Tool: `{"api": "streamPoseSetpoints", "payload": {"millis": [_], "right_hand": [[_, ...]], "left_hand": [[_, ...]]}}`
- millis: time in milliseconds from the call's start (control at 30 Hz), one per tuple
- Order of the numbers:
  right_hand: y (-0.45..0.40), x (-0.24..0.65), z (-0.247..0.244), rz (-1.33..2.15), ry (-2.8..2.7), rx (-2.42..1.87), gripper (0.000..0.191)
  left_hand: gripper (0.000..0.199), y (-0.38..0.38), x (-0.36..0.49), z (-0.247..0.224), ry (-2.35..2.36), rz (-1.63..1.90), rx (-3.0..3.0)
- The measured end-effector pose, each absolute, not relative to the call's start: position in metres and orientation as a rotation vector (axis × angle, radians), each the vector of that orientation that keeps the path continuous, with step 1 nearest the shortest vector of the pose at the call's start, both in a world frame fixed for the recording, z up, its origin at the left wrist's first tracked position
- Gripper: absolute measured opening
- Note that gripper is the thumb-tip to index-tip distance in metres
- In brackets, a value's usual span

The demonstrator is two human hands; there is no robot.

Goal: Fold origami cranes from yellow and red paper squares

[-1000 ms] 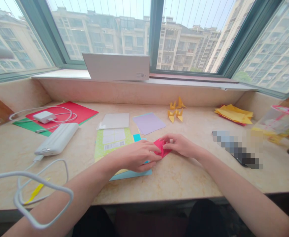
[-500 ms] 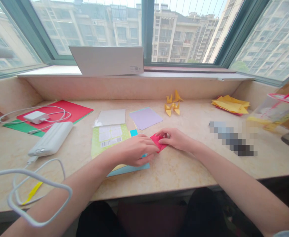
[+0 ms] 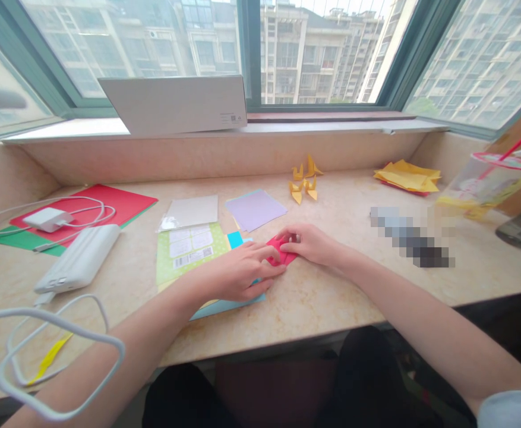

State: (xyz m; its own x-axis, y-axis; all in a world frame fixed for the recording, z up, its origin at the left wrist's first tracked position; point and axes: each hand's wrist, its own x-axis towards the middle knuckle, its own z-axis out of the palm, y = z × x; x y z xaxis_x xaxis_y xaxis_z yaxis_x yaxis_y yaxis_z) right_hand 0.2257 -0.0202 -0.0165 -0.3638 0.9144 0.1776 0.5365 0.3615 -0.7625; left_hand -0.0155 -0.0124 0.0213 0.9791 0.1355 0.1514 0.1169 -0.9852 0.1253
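On marble counter (image 3: pixel 331 297), near front edge: left hand (image 3: pixel 237 274) and right hand (image 3: pixel 311 244) are pinching folded red paper (image 3: pixel 280 252), fingers curled closed on it; creasing is wanting firm, even fingertip pressure along aligned edges.

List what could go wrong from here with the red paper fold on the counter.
1. Both the left hand and right hand pinch the small red paper; a slip may skew the crease.
2. The left hand rests on the stacked sheets, which might slide and shift the fold.
3. The white cable loops beside the left forearm and might snag.
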Motion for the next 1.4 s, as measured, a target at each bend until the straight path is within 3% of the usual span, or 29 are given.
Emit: {"api": "streamPoseSetpoints", "payload": {"millis": [733, 1400], "right_hand": [[-0.017, 0.229, -0.022, 0.794, -1.989, -1.275, 0.016], [-0.019, 0.221, -0.017, 0.765, -1.916, -1.393, 0.013]], "left_hand": [[0.046, -0.002, -0.021, 0.025, 0.077, 0.224, 2.854], [0.042, -0.007, -0.02, 0.026, 0.131, 0.144, 3.006]]}}
